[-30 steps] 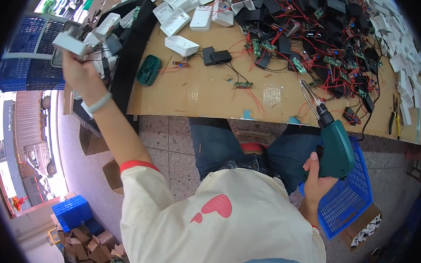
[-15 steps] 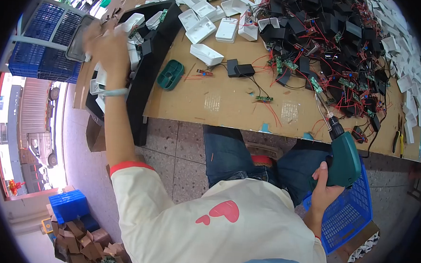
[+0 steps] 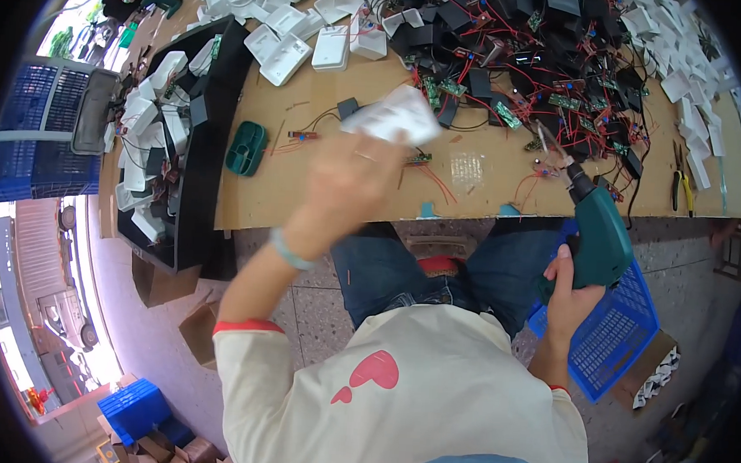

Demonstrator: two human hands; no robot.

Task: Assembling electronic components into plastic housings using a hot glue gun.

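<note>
My left hand (image 3: 352, 180), smeared by motion, is above the table's near middle. It holds a white plastic housing (image 3: 397, 115), also blurred. Partly hidden behind that lie a small black box (image 3: 348, 108) and a circuit board (image 3: 420, 159) with red wires. My right hand (image 3: 570, 288) is wrapped round the handle of a green pistol-shaped power screwdriver (image 3: 602, 235). Its metal tip (image 3: 551, 142) points up and left over the near edge of the wired-parts heap. Left of my left hand sits a green compartment tray (image 3: 247, 148).
A long black bin (image 3: 191, 168) of white housings and wired parts stands at the left. Black boxes with red wires (image 3: 514, 50) are heaped at the back, white housings (image 3: 687, 106) at the right. Pliers (image 3: 687, 191) lie near the right edge; a blue basket (image 3: 612, 345) is below.
My left hand has moved right from the black bin to the table's middle and now holds a white housing. One housing that lay there has gone from its place. The view has shifted.
</note>
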